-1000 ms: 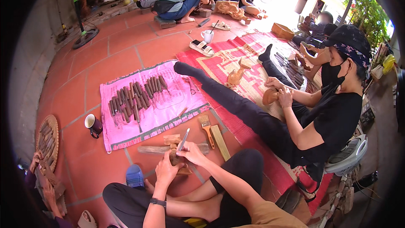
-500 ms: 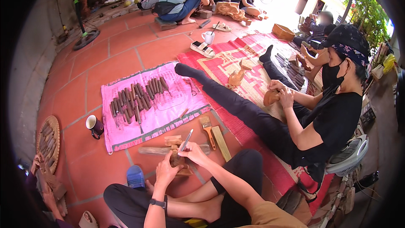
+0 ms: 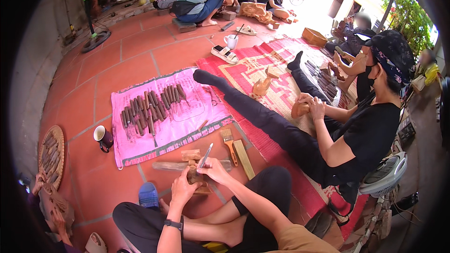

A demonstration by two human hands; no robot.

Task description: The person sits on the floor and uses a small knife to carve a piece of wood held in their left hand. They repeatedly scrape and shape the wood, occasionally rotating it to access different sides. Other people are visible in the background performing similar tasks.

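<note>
The small wooden carving (image 3: 192,174) is between the two hands, in front of the person's crossed legs. The left hand (image 3: 183,189) has its fingers curved around the side of the carving. The right hand (image 3: 213,171) pinches a slim, silvery, pen-shaped tool (image 3: 205,155) between its fingers, held steeply; its working end I cannot see well. If this end is sharp, a slip could reach the left fingers, because they are very near. If the left hold becomes loose, the carving could turn under pressure and receive a wrong mark.
</note>
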